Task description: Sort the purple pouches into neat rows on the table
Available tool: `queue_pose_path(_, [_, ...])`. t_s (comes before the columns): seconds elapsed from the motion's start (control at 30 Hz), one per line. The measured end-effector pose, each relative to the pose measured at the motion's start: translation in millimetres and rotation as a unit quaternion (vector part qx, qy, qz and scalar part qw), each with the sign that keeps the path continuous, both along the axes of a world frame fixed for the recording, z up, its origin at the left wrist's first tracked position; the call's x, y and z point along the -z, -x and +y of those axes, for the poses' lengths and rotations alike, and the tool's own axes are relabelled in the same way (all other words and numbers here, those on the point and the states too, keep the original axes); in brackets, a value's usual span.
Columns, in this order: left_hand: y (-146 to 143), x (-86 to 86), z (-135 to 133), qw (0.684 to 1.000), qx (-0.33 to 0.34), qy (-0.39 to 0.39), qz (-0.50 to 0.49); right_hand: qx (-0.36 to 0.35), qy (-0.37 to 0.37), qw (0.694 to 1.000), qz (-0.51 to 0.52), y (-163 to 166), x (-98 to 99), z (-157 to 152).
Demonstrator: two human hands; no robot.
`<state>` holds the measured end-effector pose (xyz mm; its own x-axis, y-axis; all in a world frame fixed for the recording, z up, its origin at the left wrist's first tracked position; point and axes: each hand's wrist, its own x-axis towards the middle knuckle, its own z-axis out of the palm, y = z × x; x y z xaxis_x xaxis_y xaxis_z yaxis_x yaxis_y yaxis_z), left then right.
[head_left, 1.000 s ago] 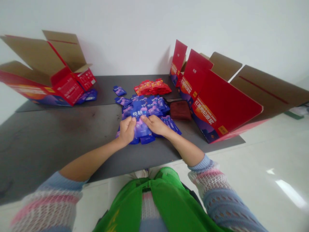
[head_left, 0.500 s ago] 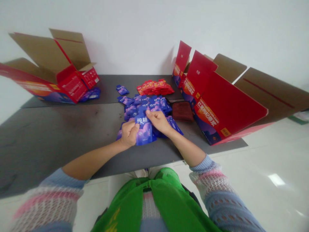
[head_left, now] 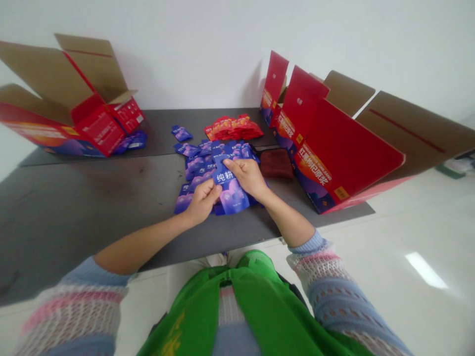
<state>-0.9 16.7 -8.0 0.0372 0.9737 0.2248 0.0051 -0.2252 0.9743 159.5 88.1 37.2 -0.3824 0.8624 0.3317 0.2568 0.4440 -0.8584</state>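
Note:
Between my two hands is a blue-purple pouch [head_left: 233,197] with white lettering, its printed face turned up. My left hand [head_left: 203,199] is closed on its left edge, thumb on top. My right hand [head_left: 248,175] pinches the upper right part, thumb laid over the front. Whether more pouches lie stacked beneath it, I cannot tell. Under and behind my hands spreads a pile of blue pouches [head_left: 198,165] on the dark grey table [head_left: 92,198]. The pile is partly hidden by my hands.
Red pouches [head_left: 233,128] lie heaped behind the blue ones. A dark brown cloth item [head_left: 276,163] sits right of the pile. Open red cartons stand at right [head_left: 345,153] and left [head_left: 100,131], flaps up. More blue pouches [head_left: 131,142] lie beside the left carton.
Both hands still grip the pouch, which is now slightly right of where it was over the pile and tilted differently. The whole view has shifted a little.

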Motion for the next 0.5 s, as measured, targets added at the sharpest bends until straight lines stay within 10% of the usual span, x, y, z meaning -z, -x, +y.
queue_pose_path(0.3, [5.8, 19.6, -18.0, 0.949, -0.123, -0.274, 0.101, 0.21, 0.047, 0.963, 0.164, -63.7, -23.9, 54.5])
queue_pose_path(0.5, [56.0, 24.2, 33.4, 0.881, -0.298, -0.331, 0.161, 0.161, 0.162, 0.953, 0.201, -71.7, -22.7, 71.2])
